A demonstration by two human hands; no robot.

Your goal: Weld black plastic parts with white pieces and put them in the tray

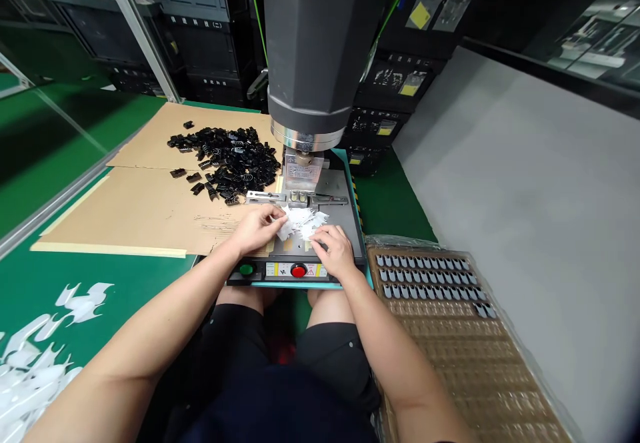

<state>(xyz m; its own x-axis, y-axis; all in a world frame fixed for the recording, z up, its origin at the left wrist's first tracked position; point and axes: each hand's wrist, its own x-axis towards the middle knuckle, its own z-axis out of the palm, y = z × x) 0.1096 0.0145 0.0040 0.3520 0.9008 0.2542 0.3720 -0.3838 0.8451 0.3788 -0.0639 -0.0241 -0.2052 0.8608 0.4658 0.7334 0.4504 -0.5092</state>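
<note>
A small heap of thin white film pieces [301,219] lies on the grey bed of a press, just in front of its metal fixture [299,198]. On the heap's left side, my left hand [259,228] is closed, thumb and forefinger pinching the edge of a white piece. My right hand [335,250] is at the heap's right edge with its fingers drawn together; what lies between the fingertips is too small to make out. Above the fixture hangs a clear block [303,170] under the thick grey press head [310,50].
Many black plastic parts [240,160] are piled on cardboard [135,203] to the left. More white pieces [35,376] lie on the green surface at lower left. Green [247,269] and red [299,270] buttons face me. At right, a tray [440,336] holds rows of grey parts.
</note>
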